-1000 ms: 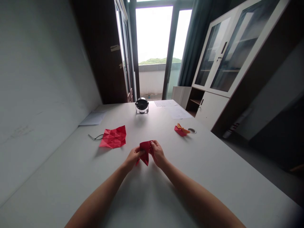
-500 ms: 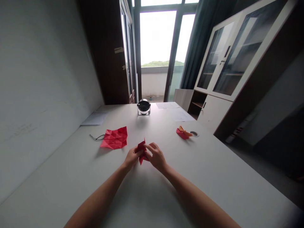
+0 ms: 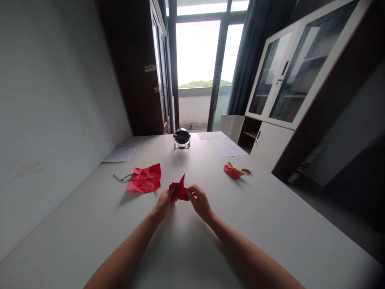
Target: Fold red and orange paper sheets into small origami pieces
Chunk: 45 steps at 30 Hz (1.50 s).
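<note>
A red folded paper piece (image 3: 179,191), pointed at several corners, is held between my two hands above the white table (image 3: 186,249). My left hand (image 3: 164,202) pinches its left side, with the fingertips partly hidden behind the paper. On the opposite side, my right hand (image 3: 199,200) grips the right flap between thumb and fingers. To the left lies a creased red paper sheet (image 3: 146,179), opened out and marked with a grid of folds. Farther right rests a red and orange folded paper piece (image 3: 233,171).
A white ring like a tape roll (image 3: 247,172) touches the red and orange piece. A thin dark cord (image 3: 122,178) runs beside the creased sheet. At the back stand a small round black fan-like device (image 3: 182,138) and white papers (image 3: 230,147). A wall (image 3: 60,120) borders the left.
The red paper piece has been turned and spread wider, showing more points. My right hand has shifted from its top to its right flap. The view has tilted slightly up.
</note>
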### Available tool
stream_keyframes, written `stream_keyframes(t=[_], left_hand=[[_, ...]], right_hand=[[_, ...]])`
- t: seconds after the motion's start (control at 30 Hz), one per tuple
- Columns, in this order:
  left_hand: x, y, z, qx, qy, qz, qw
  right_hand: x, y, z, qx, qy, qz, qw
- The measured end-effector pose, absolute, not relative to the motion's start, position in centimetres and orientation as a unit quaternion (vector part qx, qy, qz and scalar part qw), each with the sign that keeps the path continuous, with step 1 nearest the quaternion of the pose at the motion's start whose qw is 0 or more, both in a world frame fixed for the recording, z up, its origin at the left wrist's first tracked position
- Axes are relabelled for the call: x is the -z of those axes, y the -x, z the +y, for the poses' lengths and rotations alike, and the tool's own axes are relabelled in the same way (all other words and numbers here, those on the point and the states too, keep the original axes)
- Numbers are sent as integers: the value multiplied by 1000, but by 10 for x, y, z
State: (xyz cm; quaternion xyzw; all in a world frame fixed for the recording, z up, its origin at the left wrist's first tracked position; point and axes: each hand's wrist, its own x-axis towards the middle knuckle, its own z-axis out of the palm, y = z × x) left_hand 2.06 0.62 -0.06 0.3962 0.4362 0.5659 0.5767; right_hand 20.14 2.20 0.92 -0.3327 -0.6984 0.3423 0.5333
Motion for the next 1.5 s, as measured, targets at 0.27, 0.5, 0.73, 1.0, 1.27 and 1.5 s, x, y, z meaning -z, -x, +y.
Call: stream_keyframes(t=[0.27,0.5,0.73,1.0,1.27,1.5], left_hand=[[2,-16,7,-600,-300,383,636],[2,-9,13,-649,-243,339,636],[1,-15,8,-643,-315,401,571],[8,-18,10,-673,-339,407,516],[8,-17,11,-669,-286,391,564],[9,-14,13,-658,-307,392,565]], right_hand=[[0,-202,34,-458,347,-545,611],[7,-210,47,-518,369,-408,654],[5,-207,40,-559,352,-402,634],[7,-194,29,-590,312,-541,512],[4,-207,31,-374,446,-616,531],[6,-214,40,-493,397,-534,560]])
